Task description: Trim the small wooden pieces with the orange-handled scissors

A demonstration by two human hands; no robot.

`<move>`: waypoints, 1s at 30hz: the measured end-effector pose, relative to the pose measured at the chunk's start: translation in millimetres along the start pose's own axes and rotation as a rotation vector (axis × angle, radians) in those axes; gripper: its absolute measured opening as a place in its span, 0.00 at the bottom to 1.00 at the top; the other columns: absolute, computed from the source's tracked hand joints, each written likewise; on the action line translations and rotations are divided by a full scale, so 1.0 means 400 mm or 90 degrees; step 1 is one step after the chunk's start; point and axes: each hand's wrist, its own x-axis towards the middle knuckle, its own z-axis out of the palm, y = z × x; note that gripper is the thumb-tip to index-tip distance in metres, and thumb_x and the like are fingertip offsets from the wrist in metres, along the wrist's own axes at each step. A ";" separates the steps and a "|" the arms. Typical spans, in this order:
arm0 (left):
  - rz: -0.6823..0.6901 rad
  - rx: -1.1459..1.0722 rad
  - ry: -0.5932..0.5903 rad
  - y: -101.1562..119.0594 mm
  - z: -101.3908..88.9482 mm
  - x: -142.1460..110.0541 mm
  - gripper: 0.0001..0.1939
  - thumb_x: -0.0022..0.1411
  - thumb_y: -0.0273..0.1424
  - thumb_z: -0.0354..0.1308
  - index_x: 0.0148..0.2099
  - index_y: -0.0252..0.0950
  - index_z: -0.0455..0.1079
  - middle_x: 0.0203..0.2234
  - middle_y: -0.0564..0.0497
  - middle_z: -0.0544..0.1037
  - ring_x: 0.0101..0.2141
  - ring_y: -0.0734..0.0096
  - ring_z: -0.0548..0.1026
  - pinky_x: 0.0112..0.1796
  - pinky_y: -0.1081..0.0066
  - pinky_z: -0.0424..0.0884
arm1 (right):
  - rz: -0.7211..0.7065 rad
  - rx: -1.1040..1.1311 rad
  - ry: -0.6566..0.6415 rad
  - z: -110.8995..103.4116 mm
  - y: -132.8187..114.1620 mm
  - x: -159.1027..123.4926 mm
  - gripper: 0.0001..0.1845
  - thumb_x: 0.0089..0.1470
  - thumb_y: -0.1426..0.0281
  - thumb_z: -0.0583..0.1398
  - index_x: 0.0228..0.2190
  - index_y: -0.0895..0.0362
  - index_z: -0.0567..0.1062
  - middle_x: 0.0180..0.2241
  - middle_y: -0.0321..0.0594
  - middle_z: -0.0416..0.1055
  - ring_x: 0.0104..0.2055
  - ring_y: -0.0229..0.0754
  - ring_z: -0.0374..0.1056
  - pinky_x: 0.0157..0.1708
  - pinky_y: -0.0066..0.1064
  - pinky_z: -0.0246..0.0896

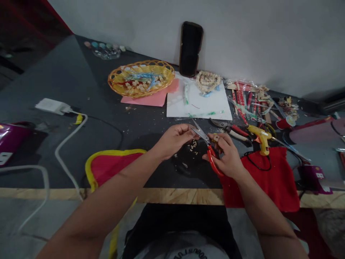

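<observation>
My right hand (228, 156) is closed around the red handles of a pair of scissors (205, 142), whose blades point up and left. My left hand (175, 138) pinches something small and pale at the blades; I cannot make out what it is. Small pale cut pieces (193, 146) lie on the dark table (113, 118) just below the two hands.
A yellow basket (141, 77) of pale pieces sits on pink paper at the back. A white board (198, 100), a phone (191, 48) leaning on the wall, pliers (231, 130), a yellow glue gun (260, 136), red cloths (272, 176) and a white cable (67, 140) surround the hands.
</observation>
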 end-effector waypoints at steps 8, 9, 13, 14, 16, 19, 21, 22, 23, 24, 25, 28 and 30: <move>0.114 0.304 0.045 0.016 0.001 -0.014 0.08 0.62 0.34 0.56 0.35 0.36 0.72 0.27 0.53 0.75 0.28 0.73 0.68 0.32 0.74 0.62 | -0.014 -0.045 -0.002 0.003 -0.001 -0.001 0.36 0.48 0.56 0.66 0.57 0.50 0.65 0.50 0.47 0.61 0.49 0.50 0.65 0.46 0.45 0.70; 0.125 0.327 0.054 0.016 0.001 -0.016 0.08 0.62 0.34 0.56 0.36 0.36 0.72 0.27 0.53 0.75 0.29 0.72 0.68 0.32 0.74 0.62 | -0.016 -0.046 0.000 0.004 -0.002 -0.001 0.36 0.48 0.56 0.66 0.57 0.50 0.65 0.50 0.48 0.61 0.49 0.51 0.64 0.46 0.45 0.70; 0.170 0.373 0.080 0.016 0.004 -0.019 0.06 0.62 0.32 0.55 0.36 0.37 0.73 0.31 0.51 0.77 0.32 0.69 0.71 0.37 0.73 0.64 | -0.026 -0.040 0.011 0.005 -0.005 -0.001 0.35 0.49 0.56 0.66 0.56 0.52 0.66 0.49 0.49 0.62 0.51 0.52 0.64 0.47 0.45 0.70; 0.176 0.382 0.085 0.016 0.003 -0.019 0.06 0.61 0.31 0.56 0.36 0.38 0.73 0.32 0.50 0.77 0.33 0.69 0.72 0.37 0.72 0.64 | -0.025 -0.037 0.011 0.005 -0.006 0.000 0.35 0.49 0.56 0.66 0.56 0.52 0.66 0.49 0.49 0.62 0.51 0.52 0.64 0.47 0.45 0.70; 0.183 0.405 0.090 0.015 0.001 -0.019 0.06 0.60 0.31 0.56 0.37 0.38 0.74 0.32 0.50 0.78 0.34 0.68 0.72 0.39 0.72 0.65 | -0.022 -0.035 0.010 0.004 -0.008 0.000 0.35 0.49 0.55 0.66 0.56 0.51 0.65 0.50 0.48 0.61 0.52 0.52 0.64 0.47 0.45 0.70; 0.193 0.446 0.090 0.012 -0.003 -0.018 0.06 0.60 0.31 0.56 0.37 0.39 0.74 0.33 0.50 0.78 0.35 0.67 0.73 0.40 0.71 0.65 | -0.020 -0.034 0.008 0.003 -0.010 -0.001 0.35 0.49 0.55 0.66 0.56 0.51 0.65 0.50 0.48 0.61 0.52 0.52 0.63 0.48 0.44 0.69; 0.202 0.459 0.088 0.010 -0.006 -0.018 0.06 0.60 0.31 0.56 0.38 0.39 0.74 0.34 0.50 0.78 0.36 0.67 0.73 0.41 0.70 0.65 | -0.020 -0.031 0.009 0.003 -0.010 -0.001 0.35 0.49 0.55 0.66 0.56 0.52 0.66 0.49 0.49 0.61 0.52 0.51 0.63 0.48 0.44 0.69; 0.206 0.462 0.088 0.010 -0.006 -0.018 0.06 0.60 0.30 0.56 0.38 0.39 0.74 0.34 0.50 0.78 0.36 0.67 0.73 0.41 0.71 0.65 | -0.019 -0.029 0.009 0.003 -0.009 -0.001 0.36 0.49 0.55 0.66 0.56 0.52 0.66 0.50 0.49 0.61 0.52 0.51 0.63 0.48 0.44 0.69; 0.213 0.463 0.086 0.009 -0.007 -0.018 0.06 0.61 0.30 0.55 0.38 0.39 0.73 0.34 0.50 0.78 0.36 0.67 0.73 0.41 0.71 0.65 | -0.019 -0.027 0.008 0.004 -0.009 -0.002 0.36 0.49 0.55 0.66 0.56 0.52 0.66 0.50 0.49 0.61 0.52 0.51 0.64 0.48 0.43 0.69; 0.218 0.466 0.084 0.009 -0.007 -0.018 0.06 0.61 0.30 0.55 0.38 0.39 0.73 0.34 0.50 0.78 0.36 0.67 0.73 0.41 0.71 0.65 | -0.018 -0.025 0.007 0.004 -0.008 -0.002 0.36 0.49 0.55 0.66 0.56 0.52 0.65 0.50 0.49 0.61 0.52 0.51 0.64 0.48 0.43 0.69; 0.223 0.472 0.082 0.009 -0.007 -0.018 0.06 0.62 0.30 0.54 0.39 0.39 0.73 0.34 0.50 0.78 0.36 0.67 0.73 0.40 0.71 0.65 | -0.018 -0.024 0.006 0.004 -0.008 -0.002 0.36 0.49 0.55 0.66 0.57 0.52 0.65 0.50 0.49 0.61 0.52 0.51 0.64 0.48 0.43 0.69; 0.221 0.492 0.086 0.010 -0.007 -0.018 0.07 0.62 0.31 0.54 0.39 0.39 0.73 0.35 0.49 0.78 0.37 0.67 0.73 0.41 0.71 0.65 | -0.013 -0.024 0.002 0.004 -0.008 -0.002 0.36 0.49 0.53 0.65 0.57 0.51 0.65 0.50 0.48 0.62 0.52 0.52 0.63 0.47 0.44 0.70; 0.209 0.494 0.091 0.010 -0.007 -0.018 0.07 0.62 0.32 0.55 0.39 0.39 0.74 0.35 0.49 0.78 0.37 0.66 0.73 0.41 0.71 0.65 | -0.008 -0.024 0.001 0.004 -0.009 -0.002 0.36 0.49 0.53 0.65 0.57 0.51 0.65 0.50 0.48 0.62 0.53 0.52 0.63 0.47 0.44 0.70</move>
